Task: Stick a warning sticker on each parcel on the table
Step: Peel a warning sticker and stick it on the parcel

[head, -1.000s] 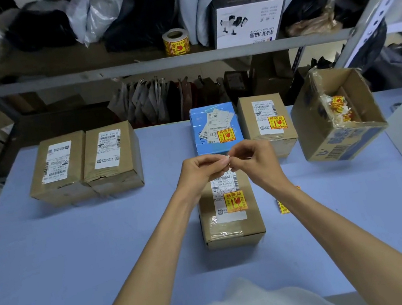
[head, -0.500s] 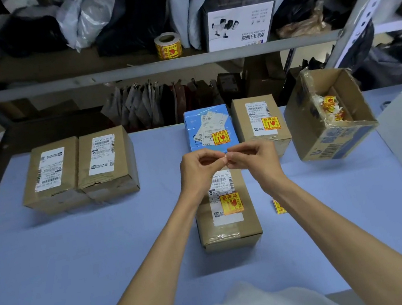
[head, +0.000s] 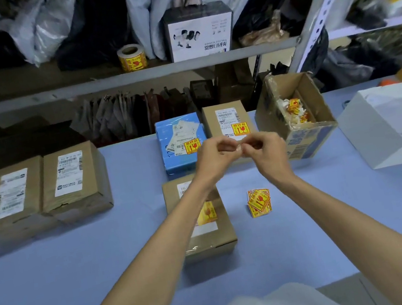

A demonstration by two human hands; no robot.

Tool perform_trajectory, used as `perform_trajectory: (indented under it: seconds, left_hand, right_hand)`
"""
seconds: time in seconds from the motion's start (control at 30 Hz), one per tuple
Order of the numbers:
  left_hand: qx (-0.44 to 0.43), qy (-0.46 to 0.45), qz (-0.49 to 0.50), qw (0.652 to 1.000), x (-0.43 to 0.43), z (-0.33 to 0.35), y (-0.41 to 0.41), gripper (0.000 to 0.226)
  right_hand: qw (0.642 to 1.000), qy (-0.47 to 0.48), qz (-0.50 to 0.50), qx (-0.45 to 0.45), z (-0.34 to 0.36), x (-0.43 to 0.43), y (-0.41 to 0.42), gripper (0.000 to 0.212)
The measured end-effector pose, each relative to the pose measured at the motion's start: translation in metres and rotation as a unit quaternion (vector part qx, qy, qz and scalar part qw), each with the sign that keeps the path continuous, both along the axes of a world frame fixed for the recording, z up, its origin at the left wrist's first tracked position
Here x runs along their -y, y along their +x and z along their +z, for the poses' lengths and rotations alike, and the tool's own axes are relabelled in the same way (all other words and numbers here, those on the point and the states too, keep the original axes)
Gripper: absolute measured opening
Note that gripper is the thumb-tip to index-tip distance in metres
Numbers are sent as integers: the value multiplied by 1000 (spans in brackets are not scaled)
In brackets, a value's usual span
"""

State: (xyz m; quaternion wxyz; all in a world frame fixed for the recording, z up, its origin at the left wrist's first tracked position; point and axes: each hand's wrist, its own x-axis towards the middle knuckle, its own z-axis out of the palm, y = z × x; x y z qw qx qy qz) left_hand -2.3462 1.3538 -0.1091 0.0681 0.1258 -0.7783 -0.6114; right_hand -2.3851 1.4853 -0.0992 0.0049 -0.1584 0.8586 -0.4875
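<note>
Both hands meet above the table (head: 54, 272), pinching one pale scrap (head: 239, 147).
The left hand (head: 211, 158) and right hand (head: 268, 151) nip it fingertip to fingertip; it is probably peeled backing, though I cannot tell. The near parcel (head: 210, 242) already wears its sticker. Drop the scrap in the open carton (head: 299, 140), peel one of the loose warning stickers (head: 259, 201) cleanly, then press it flat on the two bare brown parcels (head: 75, 179) at left.

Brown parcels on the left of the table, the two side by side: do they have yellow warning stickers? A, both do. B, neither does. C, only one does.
B: the far-left parcel and the parcel beside it carry only white shipping labels, unlike the blue parcel, which bears a yellow sticker.
</note>
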Motion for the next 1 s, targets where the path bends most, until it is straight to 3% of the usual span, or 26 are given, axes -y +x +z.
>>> perform_trajectory:
  seconds: [0.13, 0.3, 0.4, 0.73, 1.0]
  left_hand:
    - [-15, -146, -94, 985, -32, 28, -56, 24]
    - [9, -413, -185, 892, -64, 51, -119, 21]
    - [31, -492, -203, 846, -80, 59, -147, 23]
    - [68, -486, -185, 851, -89, 51, -193, 27]
    - [105, -402, -125, 901, -44, 32, -144, 26]
  right_hand:
    - [997, -6, -73, -14, 18, -48, -44, 7]
    - [988, 46, -142, -36, 38, -99, -105, 1]
    - [981, 116, -142, -60, 42, -113, -141, 8]
    - [977, 178, -104, -63, 30, -112, -199, 23]
    - [985, 161, -13, -52, 27, -63, -154, 20]
